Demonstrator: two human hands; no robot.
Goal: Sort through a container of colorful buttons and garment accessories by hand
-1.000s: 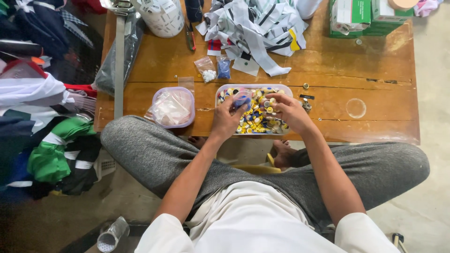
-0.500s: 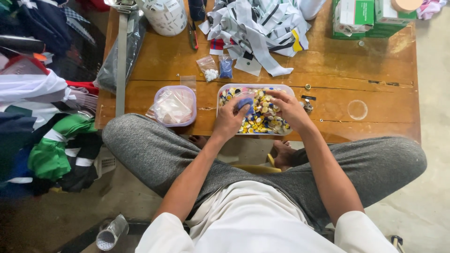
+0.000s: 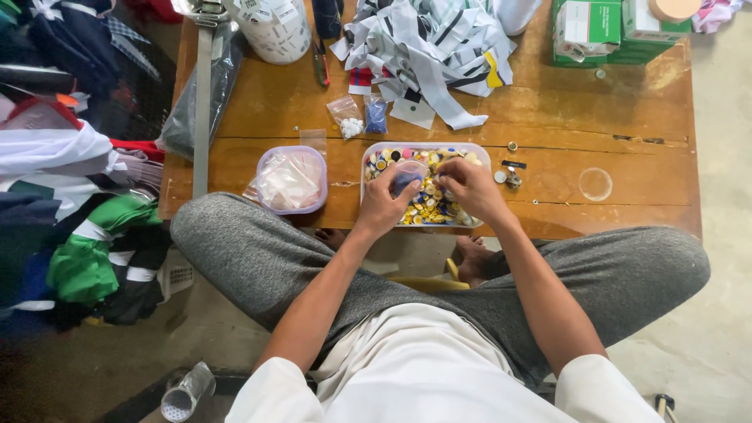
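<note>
From the head view I see a clear rectangular tray of mixed buttons at the near edge of the wooden table. My left hand is curled around a small clear bag holding something blue, held over the tray. My right hand hovers over the buttons with fingertips pinched together; I cannot tell whether it grips anything. A lidded plastic tub sits just left of the tray.
</note>
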